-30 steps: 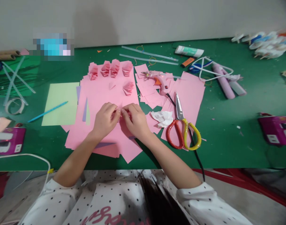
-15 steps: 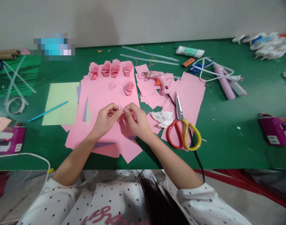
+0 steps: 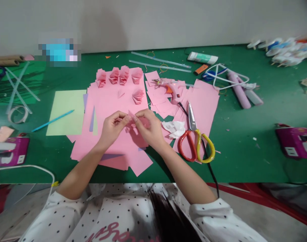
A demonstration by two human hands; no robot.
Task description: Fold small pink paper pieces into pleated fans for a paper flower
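Observation:
A small folded piece of pink paper (image 3: 131, 115) is pinched between the fingertips of my left hand (image 3: 114, 126) and my right hand (image 3: 148, 127). Both hands meet over a stack of pink sheets (image 3: 108, 104). More small pink pieces (image 3: 130, 128) show just under the fingers, partly hidden. Several fan-folded pink pieces stand in a row along the stack's back edge, one of them (image 3: 136, 76) at its right end. Another fan-folded piece (image 3: 137, 96) and a small folded strip (image 3: 121, 93) lie in front of that row.
Red-and-yellow-handled scissors (image 3: 195, 144), a crumpled white tissue (image 3: 174, 129) and a pink glue gun (image 3: 175, 90) lie to the right. A blue pencil (image 3: 52, 120) rests over pale green paper (image 3: 65, 114) at left. Purple boxes (image 3: 294, 141) sit at both sides.
The pink piece between my fingertips now sticks up more visibly. My right hand has shifted and turned slightly. The whole view has moved a little.

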